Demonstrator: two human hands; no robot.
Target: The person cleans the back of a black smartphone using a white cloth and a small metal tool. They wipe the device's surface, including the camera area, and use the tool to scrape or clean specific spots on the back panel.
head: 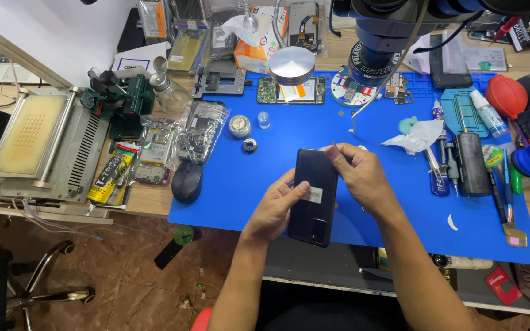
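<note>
A black smartphone (314, 196) was held back side up above the blue work mat (246, 178), between both hands. The left hand (277, 205) was closed around its left edge, the thumb pressed near a small white sticker (314, 195). The right hand (360, 175) was pinched at the top right corner, and a thin pointed tool seemed to be gripped there. The long axis of the phone ran away from the body, slightly tilted, so the upper end lay nearer to the right hand.
</note>
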